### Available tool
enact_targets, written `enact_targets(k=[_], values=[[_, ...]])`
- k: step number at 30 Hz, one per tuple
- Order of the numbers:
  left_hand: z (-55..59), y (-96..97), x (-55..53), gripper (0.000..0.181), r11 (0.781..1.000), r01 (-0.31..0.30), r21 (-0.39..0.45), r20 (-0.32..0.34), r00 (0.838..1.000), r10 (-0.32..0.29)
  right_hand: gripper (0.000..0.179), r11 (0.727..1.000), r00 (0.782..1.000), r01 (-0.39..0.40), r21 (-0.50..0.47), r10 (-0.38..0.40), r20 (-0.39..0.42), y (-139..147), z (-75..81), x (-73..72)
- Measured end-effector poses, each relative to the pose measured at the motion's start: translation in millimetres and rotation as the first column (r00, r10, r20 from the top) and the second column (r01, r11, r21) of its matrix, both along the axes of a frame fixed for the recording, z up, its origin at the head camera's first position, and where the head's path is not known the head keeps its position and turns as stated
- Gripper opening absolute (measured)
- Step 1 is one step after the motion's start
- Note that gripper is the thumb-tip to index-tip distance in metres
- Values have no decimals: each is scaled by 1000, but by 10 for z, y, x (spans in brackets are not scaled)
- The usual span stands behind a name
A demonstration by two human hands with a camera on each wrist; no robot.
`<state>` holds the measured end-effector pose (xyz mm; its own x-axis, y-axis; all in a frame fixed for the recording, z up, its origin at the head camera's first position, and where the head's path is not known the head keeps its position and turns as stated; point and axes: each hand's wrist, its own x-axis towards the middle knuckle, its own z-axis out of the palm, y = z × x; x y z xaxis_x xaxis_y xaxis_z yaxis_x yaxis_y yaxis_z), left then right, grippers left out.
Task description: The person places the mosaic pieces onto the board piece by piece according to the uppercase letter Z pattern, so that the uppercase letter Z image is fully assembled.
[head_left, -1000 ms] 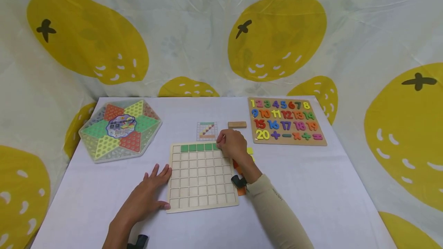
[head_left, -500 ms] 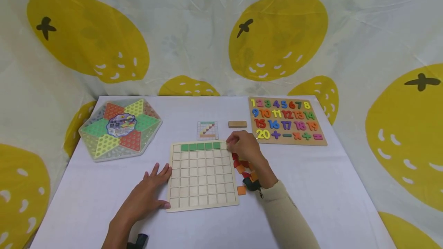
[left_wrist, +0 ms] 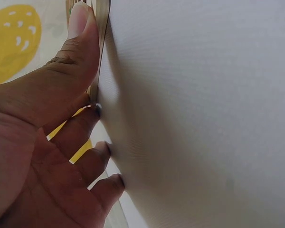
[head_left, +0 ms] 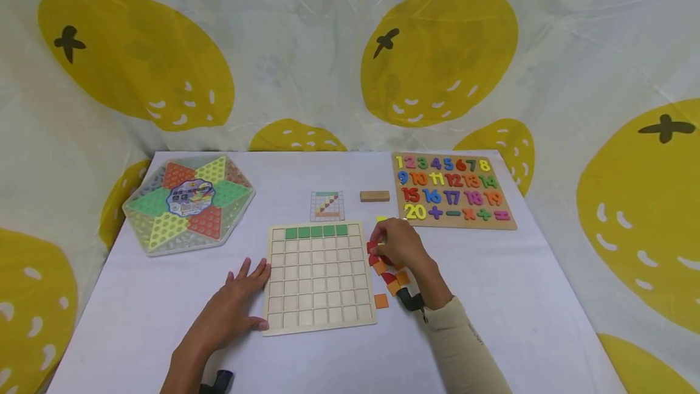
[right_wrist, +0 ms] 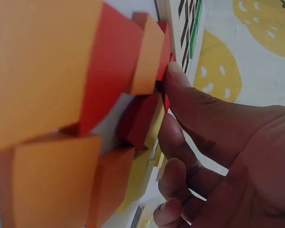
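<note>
"Where are we?"
"We seem to be in a curtained-off play corner: fruit-printed cloth (head_left: 306, 47) hangs around our white-covered table (head_left: 508, 297), with a number board (head_left: 449, 189) and star-patterned board game (head_left: 191, 199)."
"Home or studio?"
"We can't tell."

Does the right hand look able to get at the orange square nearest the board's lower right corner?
Probably yes. The orange square shows uncovered in the head view, and the right hand is at the red pieces beside the same edge of the board, so drawing back should suffice.
</note>
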<state>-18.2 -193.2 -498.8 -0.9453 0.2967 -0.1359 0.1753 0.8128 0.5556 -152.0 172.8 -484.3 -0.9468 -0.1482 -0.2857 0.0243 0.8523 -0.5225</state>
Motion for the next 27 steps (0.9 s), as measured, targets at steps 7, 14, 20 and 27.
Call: enact_targets(k=[7,14,20,27], values=[[4,7,-4,113,1000,6,-11,14,1000,-5,19,996,999,35,-79,-32,39,10,42,9],[21,4,5,112,1000,10,-13,-15,1000,-10,18,994,995,-11,-112,0,-98,-90,83,-2],[17,14,-5,113,1000,2,-22,16,1000,-2,17,987,991,-73,-143,56,-119,-298,83,-29],[-6,9,-8,114,1000,1,-26,18,1000,-1,17,986,990,-104,-128,90,-111,-514,24,-81]])
